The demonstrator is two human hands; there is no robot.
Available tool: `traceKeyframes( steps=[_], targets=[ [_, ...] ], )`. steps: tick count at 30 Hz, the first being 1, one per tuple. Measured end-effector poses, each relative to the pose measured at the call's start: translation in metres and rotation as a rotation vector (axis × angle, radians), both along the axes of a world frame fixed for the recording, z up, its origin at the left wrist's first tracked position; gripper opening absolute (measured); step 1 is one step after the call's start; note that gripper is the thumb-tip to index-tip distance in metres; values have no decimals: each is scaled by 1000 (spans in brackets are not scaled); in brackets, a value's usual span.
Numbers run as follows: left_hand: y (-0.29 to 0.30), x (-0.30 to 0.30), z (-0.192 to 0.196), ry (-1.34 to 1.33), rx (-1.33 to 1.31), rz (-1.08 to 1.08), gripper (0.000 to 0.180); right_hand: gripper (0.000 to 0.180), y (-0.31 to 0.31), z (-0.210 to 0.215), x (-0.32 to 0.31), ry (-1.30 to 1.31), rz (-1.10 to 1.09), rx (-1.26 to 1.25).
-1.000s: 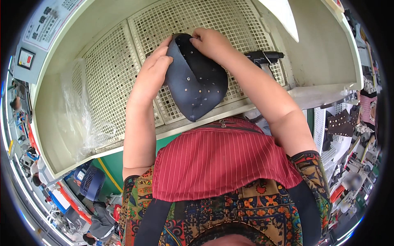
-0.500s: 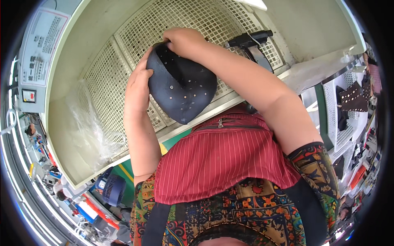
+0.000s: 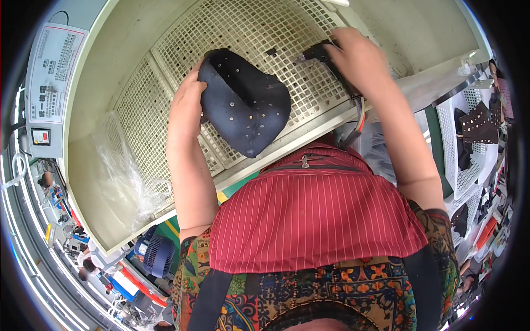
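Note:
A dark navy shoe upper (image 3: 251, 118), dotted with small punched holes, is tilted above the grated tray with its opening facing up and left. My left hand (image 3: 187, 105) grips its left edge, the thumb on the outer face and the other fingers mostly out of sight behind it. Farther right, my right hand (image 3: 359, 60) is closed over a black pistol-shaped tool (image 3: 319, 53), slightly blurred. The tool's front end points left toward the upper, and the hand covers its rear part.
A pale bench tray (image 3: 287, 27) with raised walls has a grated floor. Clear plastic film (image 3: 124, 171) lies at its left. A small dark scrap (image 3: 271, 52) rests on the grate. A cable (image 3: 361, 120) hangs by the front edge; a blue fan (image 3: 157, 255) stands lower left.
My right hand has let go of the shoe upper and moved right onto the black tool. The left hand keeps holding the upper, almost in place.

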State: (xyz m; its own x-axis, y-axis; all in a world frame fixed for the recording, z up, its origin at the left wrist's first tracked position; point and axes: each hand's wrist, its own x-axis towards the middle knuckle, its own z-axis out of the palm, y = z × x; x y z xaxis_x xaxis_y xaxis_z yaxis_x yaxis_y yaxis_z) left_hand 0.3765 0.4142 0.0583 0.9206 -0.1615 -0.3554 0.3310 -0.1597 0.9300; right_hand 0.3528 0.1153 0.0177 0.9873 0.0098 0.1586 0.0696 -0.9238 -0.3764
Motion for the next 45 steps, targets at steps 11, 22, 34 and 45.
traceKeyframes(
  steps=[11, 22, 34, 45],
  targets=[
    [12, -6, -11, -21, -113, 121, 43, 55, -29, -45, -16, 807, -274, 1295],
    [15, -2, -15, 40, -93, 89, 42, 39, 13, 35, -29, 617, 187, 1001],
    [2, 1, -6, 48, -64, 132, 43, 37, 32, 55, -36, 169, 457, 399],
    [5, 8, -9, 83, -32, 0, 39, 36, 35, 74, -45, 140, 399, 259]
  ],
)
